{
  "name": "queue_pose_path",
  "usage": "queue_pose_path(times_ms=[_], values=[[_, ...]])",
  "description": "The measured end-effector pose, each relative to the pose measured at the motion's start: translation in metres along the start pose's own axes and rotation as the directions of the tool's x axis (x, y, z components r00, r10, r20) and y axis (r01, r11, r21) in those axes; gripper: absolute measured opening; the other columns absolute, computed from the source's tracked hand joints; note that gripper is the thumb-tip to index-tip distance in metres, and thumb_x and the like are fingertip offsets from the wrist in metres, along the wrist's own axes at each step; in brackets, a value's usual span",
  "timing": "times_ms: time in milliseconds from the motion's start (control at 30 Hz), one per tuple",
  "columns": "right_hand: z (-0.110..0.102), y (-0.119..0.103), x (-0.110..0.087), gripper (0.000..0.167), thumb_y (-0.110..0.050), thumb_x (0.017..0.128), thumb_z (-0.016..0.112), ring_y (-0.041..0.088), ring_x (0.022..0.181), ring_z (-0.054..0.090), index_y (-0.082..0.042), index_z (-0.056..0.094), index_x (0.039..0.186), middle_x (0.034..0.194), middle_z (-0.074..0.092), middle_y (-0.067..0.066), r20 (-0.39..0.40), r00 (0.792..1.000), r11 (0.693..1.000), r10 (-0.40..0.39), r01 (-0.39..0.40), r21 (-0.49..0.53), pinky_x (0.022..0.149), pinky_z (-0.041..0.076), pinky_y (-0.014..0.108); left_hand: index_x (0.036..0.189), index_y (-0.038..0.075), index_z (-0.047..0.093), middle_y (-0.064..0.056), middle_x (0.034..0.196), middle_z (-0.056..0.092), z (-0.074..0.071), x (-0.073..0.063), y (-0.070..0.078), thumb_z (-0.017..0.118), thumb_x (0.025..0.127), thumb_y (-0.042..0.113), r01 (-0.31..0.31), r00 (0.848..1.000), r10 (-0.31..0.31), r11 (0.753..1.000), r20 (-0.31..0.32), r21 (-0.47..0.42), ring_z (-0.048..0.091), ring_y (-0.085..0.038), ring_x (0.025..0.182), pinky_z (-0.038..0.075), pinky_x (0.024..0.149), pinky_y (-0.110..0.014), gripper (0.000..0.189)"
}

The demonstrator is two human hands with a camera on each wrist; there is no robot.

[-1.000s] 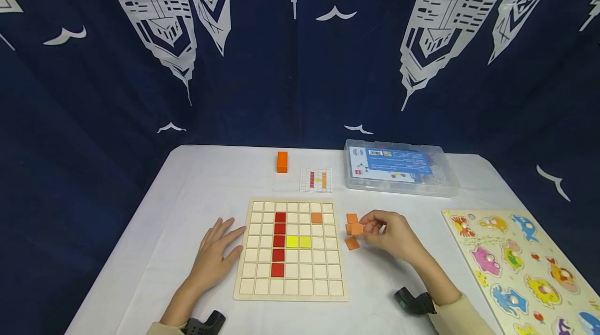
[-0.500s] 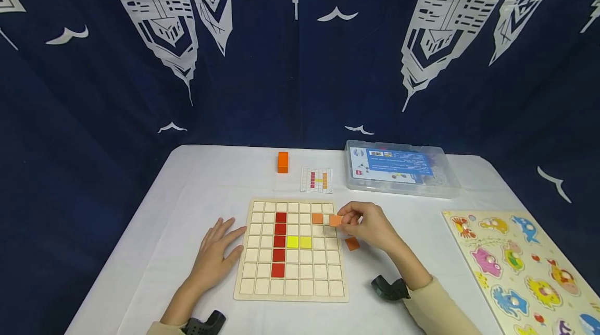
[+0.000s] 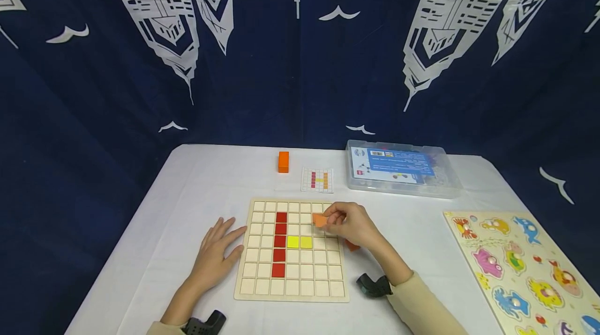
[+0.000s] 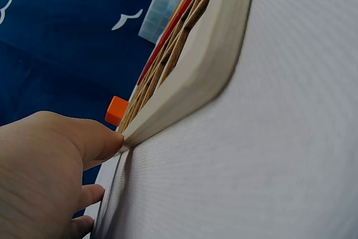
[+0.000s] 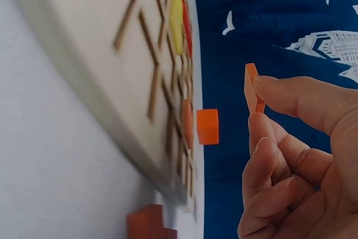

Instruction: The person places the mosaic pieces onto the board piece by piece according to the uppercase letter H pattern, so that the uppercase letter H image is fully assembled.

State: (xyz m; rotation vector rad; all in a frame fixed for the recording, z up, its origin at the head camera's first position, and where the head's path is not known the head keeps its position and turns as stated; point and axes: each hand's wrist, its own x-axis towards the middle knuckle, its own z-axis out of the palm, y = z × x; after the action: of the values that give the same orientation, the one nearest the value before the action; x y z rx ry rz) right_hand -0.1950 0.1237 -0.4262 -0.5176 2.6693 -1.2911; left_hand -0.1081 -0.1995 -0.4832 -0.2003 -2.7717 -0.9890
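My right hand point(image 3: 351, 224) pinches a small orange square tile point(image 5: 251, 88) between thumb and fingertips, over the upper right of a wooden grid board point(image 3: 290, 288). In the head view the held tile overlaps another orange tile point(image 5: 188, 124) lying in the grid. A column of several red tiles point(image 3: 279, 241) and two yellow tiles point(image 3: 299, 242) also lie in the board's squares. Loose orange tiles point(image 5: 145, 222) are on the table beside the board's right edge, partly hidden by my right hand in the head view. My left hand point(image 3: 215, 254), fingers spread, touches the board's left edge.
Behind the board stand an orange block point(image 3: 283, 162) and a small pattern card point(image 3: 316, 181) printed with coloured squares. A clear plastic case point(image 3: 403, 168) lies at the back right. An animal puzzle board point(image 3: 511, 267) is at the right.
My right hand has picked up an orange tile from the loose ones at the right and carried it left over the board. The left hand has stayed in place.
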Motion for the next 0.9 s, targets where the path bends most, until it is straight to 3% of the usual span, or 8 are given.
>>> queue_pose_path(times_ms=[533, 900], values=[[0.013, 0.010, 0.002, 0.022, -0.009, 0.073, 0.083, 0.008, 0.055, 0.049, -0.002, 0.070, 0.090, 0.069, 0.061, -0.001, 0.034, 0.999, 1.000, 0.010, -0.009, -0.026, 0.047, 0.039, 0.018, 0.131, 0.011, 0.063, -0.021, 0.150, 0.043, 0.001, 0.000, -0.001, 0.066, 0.090, 0.012, -0.004, 1.000, 0.004, 1.000, -0.006, 0.010, 0.022, -0.046, 0.145, 0.012, 0.116, -0.065, 0.041], [0.017, 0.014, 0.003, 0.021, -0.006, 0.072, 0.084, 0.009, 0.058, 0.051, -0.004, 0.070, 0.087, 0.069, 0.061, -0.002, 0.037, 0.999, 0.999, 0.006, -0.004, -0.038, 0.051, 0.041, 0.017, 0.131, 0.012, 0.063, -0.021, 0.150, 0.043, 0.001, 0.000, -0.001, 0.066, 0.090, 0.013, -0.012, 1.000, 0.012, 1.000, -0.007, 0.014, 0.022, -0.046, 0.145, 0.013, 0.116, -0.065, 0.041]])
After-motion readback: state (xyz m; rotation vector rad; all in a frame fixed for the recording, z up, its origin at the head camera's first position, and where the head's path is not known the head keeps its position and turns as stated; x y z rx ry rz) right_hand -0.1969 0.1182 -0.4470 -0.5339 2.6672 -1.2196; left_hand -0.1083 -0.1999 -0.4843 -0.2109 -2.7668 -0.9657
